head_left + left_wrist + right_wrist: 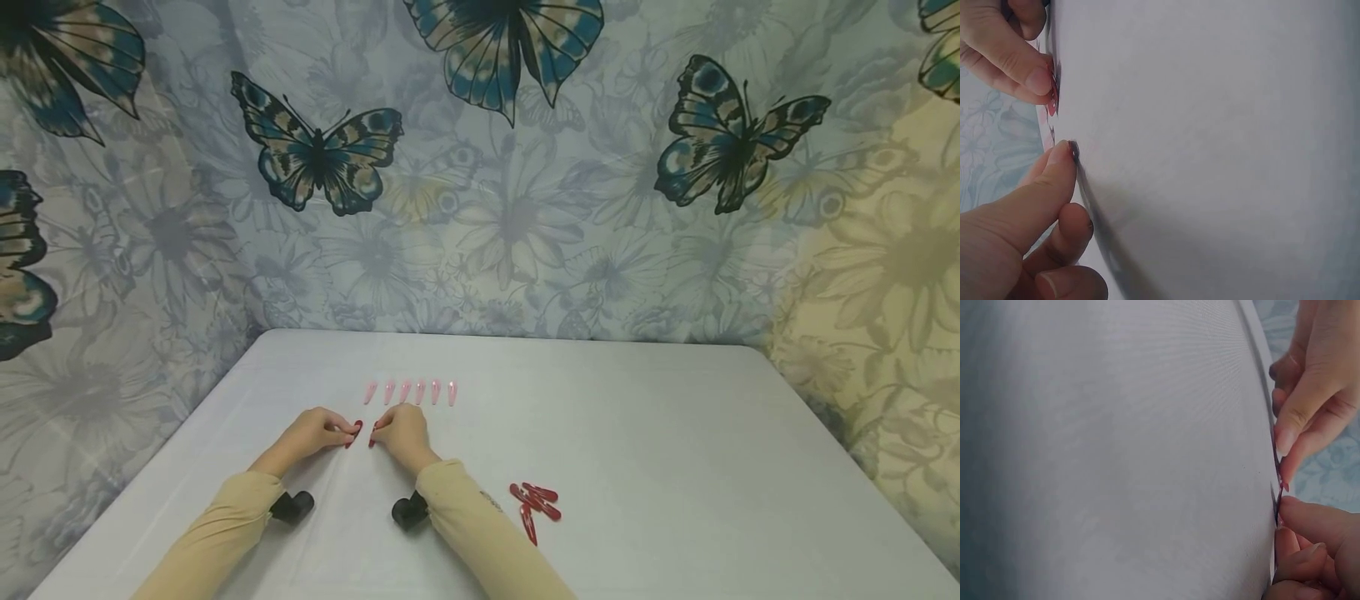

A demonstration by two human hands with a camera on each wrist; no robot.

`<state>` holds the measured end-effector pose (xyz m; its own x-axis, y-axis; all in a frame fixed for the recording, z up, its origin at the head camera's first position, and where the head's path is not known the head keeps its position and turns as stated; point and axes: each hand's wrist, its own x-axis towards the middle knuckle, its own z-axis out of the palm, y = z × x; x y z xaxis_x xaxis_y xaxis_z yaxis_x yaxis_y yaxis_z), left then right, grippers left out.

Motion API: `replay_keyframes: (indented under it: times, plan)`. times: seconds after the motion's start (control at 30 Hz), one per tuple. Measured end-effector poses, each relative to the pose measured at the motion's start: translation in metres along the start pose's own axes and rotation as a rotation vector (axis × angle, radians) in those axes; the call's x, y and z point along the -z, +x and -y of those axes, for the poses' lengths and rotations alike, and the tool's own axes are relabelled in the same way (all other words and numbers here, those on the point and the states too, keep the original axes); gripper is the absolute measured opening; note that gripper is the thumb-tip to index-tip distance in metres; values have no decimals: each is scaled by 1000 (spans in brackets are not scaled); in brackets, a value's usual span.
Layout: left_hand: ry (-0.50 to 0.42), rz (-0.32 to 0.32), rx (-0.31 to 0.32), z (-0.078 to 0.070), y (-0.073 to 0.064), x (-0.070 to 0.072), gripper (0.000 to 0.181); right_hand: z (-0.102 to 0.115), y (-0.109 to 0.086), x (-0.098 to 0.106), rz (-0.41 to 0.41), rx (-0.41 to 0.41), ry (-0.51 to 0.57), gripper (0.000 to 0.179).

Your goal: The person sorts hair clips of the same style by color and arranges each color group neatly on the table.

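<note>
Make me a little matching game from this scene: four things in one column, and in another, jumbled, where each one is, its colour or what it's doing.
Things:
1. Pink clips
2. Loose red clips
3. Left hand
4. Table

Descriptions:
A. Pinching a single red clip
B. White
C. Lined up in a row
D. Grouped beside the right sleeve

Right pairs: 1-C, 2-D, 3-A, 4-B
</note>
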<state>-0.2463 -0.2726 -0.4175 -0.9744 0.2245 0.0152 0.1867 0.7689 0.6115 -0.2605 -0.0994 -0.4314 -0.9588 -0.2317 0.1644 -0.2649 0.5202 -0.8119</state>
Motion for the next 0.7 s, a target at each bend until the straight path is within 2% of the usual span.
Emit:
replay_keyframes:
  times: [0.43, 0.5, 0.7]
  plan:
    - [-8, 6, 38, -4, -1, 0, 16, -4, -2, 4, -27, 47, 49, 7]
    - [-4, 3, 46, -5, -2, 0, 15, -4, -2, 5, -7, 21, 87, 7]
    - [-2, 4, 40, -4, -3, -2, 17, -3, -3, 15, 93, -174, 258, 7]
